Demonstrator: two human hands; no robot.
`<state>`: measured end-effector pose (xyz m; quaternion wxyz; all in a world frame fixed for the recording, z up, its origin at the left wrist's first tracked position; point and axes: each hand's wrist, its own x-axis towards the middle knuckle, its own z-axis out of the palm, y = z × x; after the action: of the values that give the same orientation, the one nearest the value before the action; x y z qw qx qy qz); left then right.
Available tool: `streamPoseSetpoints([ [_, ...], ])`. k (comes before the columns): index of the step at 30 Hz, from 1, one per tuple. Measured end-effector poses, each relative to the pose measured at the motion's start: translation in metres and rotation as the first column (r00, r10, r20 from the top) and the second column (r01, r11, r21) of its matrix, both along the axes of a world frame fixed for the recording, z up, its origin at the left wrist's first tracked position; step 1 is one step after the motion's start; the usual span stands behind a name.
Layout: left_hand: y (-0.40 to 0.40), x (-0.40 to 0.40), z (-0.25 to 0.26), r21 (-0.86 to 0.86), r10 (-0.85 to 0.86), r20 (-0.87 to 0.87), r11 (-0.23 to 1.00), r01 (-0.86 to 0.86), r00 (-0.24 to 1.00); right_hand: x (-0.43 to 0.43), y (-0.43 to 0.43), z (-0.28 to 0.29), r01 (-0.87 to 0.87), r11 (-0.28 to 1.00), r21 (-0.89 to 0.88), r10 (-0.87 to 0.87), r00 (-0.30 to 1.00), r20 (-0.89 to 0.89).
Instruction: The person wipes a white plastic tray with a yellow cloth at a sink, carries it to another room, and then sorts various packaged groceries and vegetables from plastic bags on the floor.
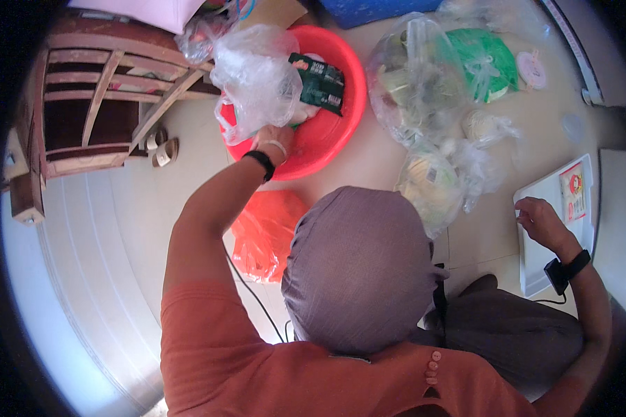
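Note:
My left hand [274, 142] reaches into a red plastic basin [339, 140], at the lower edge of a clear plastic bag [258, 78]. Its fingertips are hidden, so a grip on the bag cannot be made out. Beside the bag, a dark green printed packet [318, 83] lies in the basin. On the right, my right hand [542, 221] hovers over the left side of a white plastic tray [545, 260]. Its fingers are loosely bent and hold nothing visible. A red-and-white food packet [572, 192] rests inside the tray.
Clear bags of vegetables [417, 78] and pale food [430, 182] lie on the tiled floor, with a green bag [482, 60] behind. An orange-red bag [268, 234] is below the basin. A wooden chair-like frame [99, 99] stands left; a cable [250, 292] crosses the floor.

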<state>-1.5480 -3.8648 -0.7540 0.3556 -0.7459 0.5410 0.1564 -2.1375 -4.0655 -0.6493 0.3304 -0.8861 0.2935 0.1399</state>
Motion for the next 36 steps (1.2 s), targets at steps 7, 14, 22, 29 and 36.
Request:
streamPoseSetpoints([
  [7,0.027,0.009,-0.02,-0.402,-0.186,0.189,0.881,0.248,0.964,-0.006,0.003,-0.01,-0.082,0.997,-0.014,0.079,0.986,-0.147],
  [14,-0.002,0.042,-0.035,-0.29,0.011,-0.074,0.957,-0.032,0.997,0.011,0.0,0.006,-0.124,0.99,-0.064,0.112,0.98,-0.164],
  [22,-0.027,0.025,0.085,0.545,0.624,-0.781,0.661,-0.516,-0.025,-0.014,0.001,-0.004,-0.103,0.989,-0.107,0.089,0.988,-0.128],
  [29,-0.035,-0.02,0.141,0.586,0.203,-0.77,0.602,-0.542,-0.605,-0.002,0.0,0.001,-0.146,0.978,-0.151,0.131,0.985,-0.108],
  [36,-0.046,-0.049,0.143,0.544,-0.01,-0.765,0.527,-0.653,-0.644,-0.005,0.002,0.006,-0.112,0.984,-0.137,0.101,0.991,-0.085],
])
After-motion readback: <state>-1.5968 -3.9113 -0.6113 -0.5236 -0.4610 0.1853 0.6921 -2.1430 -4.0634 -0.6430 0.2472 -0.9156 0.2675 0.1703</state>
